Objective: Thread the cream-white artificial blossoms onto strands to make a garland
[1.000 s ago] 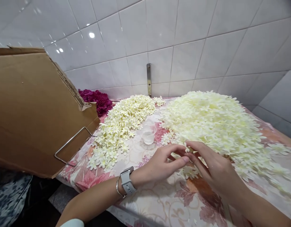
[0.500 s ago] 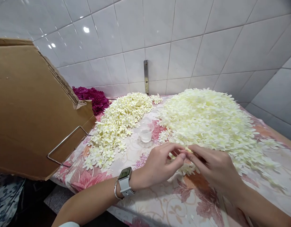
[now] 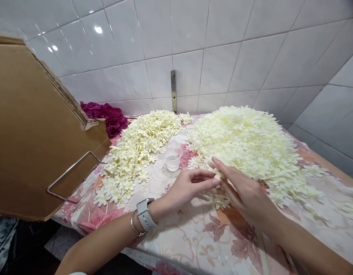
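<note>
In front of the larger flower heap, my two hands meet at their fingertips around a small cream flower (image 3: 219, 175), partly hidden by the fingers. My left hand (image 3: 189, 186), with a watch and a bangle on its wrist, pinches it between thumb and fingertips. The fingers of my right hand (image 3: 242, 189) close on the same flower from the other side, its forefinger stretched forward. Just beyond lies the heap of pale yellow-white flowers (image 3: 245, 137). To the left of that, a second heap of smaller cream flowers (image 3: 144, 135) runs towards the table's left edge.
A clear plastic cup (image 3: 173, 161) of liquid stands between the heaps. Purple flowers (image 3: 107, 116) lie at the back left, beside a large cardboard box (image 3: 36, 130). A metal wire handle (image 3: 67, 172) juts by the box. Floral cloth (image 3: 199, 244) covers the table; a tiled wall rises behind.
My right forefinger has lifted and straightened away from the flower. My left hand has turned slightly, its watch face tilting away. The whole view has shifted a little.
</note>
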A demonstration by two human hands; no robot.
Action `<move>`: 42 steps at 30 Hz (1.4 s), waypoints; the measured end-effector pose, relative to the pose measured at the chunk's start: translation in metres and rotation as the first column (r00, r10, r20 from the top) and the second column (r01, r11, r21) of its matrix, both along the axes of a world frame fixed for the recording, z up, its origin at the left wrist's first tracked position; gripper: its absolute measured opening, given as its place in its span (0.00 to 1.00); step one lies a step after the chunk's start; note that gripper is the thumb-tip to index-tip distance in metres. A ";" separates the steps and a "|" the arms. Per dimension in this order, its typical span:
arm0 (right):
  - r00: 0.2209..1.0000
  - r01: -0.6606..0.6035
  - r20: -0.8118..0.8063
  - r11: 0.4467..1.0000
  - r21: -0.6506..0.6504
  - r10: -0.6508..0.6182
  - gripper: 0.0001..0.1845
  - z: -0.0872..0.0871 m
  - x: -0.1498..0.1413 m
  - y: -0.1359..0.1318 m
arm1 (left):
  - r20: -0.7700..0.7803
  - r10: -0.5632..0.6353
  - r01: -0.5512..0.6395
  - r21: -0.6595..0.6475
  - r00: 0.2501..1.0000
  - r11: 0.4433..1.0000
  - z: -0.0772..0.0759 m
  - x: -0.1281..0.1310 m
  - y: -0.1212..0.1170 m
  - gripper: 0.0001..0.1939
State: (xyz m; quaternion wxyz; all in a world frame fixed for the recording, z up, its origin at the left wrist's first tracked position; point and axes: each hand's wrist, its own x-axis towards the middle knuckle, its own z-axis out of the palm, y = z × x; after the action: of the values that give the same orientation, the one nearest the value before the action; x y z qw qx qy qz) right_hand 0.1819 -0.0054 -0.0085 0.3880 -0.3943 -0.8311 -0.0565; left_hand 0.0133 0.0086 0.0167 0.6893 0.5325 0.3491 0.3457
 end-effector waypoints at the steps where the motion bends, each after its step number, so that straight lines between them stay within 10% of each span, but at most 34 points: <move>1: 1.000 0.008 0.001 1.000 -0.006 -0.008 0.22 0.000 0.000 0.000 | -0.008 -0.006 0.006 0.020 1.000 1.000 0.001 0.000 -0.001 0.13; 11: 0.992 -0.025 -0.125 0.999 0.023 0.028 0.04 0.019 -0.002 -0.005 | -0.110 0.056 -0.047 0.081 0.992 0.996 -0.003 0.000 0.001 0.13; 21: 0.913 -0.067 -0.377 0.857 -0.511 -0.153 0.07 0.025 0.004 -0.006 | -0.296 0.149 -0.009 0.425 0.944 0.905 -0.001 -0.002 0.001 0.13; 28: 0.893 0.259 -0.324 0.945 -0.200 -0.313 0.05 0.018 0.010 0.001 | -0.290 0.212 -0.100 0.358 0.933 0.928 -0.003 -0.001 0.003 0.13; 35: 0.980 -0.072 -0.193 0.985 -0.158 0.040 0.03 0.020 0.000 -0.002 | -0.297 0.157 -0.023 0.409 0.942 0.912 -0.002 -0.001 0.002 0.11; 42: 0.920 -0.075 -0.376 0.894 -0.442 -0.108 0.07 0.023 0.005 -0.004 | -0.245 0.105 -0.018 0.336 0.964 0.942 -0.001 0.001 0.001 0.10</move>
State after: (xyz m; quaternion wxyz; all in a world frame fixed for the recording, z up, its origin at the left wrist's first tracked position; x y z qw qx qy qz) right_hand 0.1873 -0.0094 0.0142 0.4442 -0.4833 -0.7238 0.2128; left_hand 0.0141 0.0097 0.0154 0.5274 0.6698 0.3899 0.3482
